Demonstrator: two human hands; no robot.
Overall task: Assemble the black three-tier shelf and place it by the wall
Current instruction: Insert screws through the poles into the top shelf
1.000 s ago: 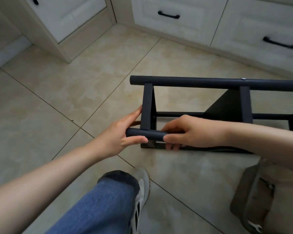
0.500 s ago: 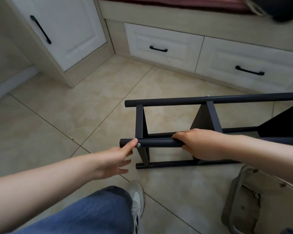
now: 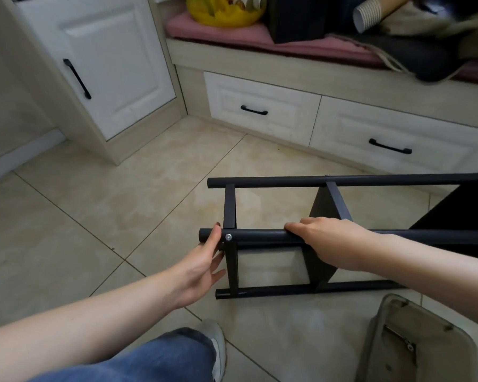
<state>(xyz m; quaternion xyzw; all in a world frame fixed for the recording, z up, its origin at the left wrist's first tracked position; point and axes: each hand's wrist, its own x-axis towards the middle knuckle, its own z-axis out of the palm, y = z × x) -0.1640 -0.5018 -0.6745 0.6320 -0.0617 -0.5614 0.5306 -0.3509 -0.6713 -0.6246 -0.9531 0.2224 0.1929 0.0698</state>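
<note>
Left hand is no longer wrapping the tube end as it was a second ago; it is now lying open, its thumb tip touching the top of the near tube just left of a silver screw, with the fingers stretching out loosely below the tube beside the end upright. Right hand is keeping its hold, fingers curling over the same tube from above, further along to the right. The view is also taking in more of the room than before.

The shelf is lying on its side on the tiled floor, long tubes running left to right, its right end passing out of frame. One lower tube is resting on the tiles; the gripped tube and a far tube are sitting higher. A black panel is standing between the tubes behind the right hand. The shelf is lying well apart from the drawers.

Beyond it, two white drawers with black handles are sitting under a bench with a pink cushion. A yellow bag, a stack of paper cups and dark items are lying on the cushion. A white cabinet door is standing at the left.

Nearest the camera, a jeans leg and a pale shoe are showing below the left arm, and a grey bag is lying on the floor at lower right.
</note>
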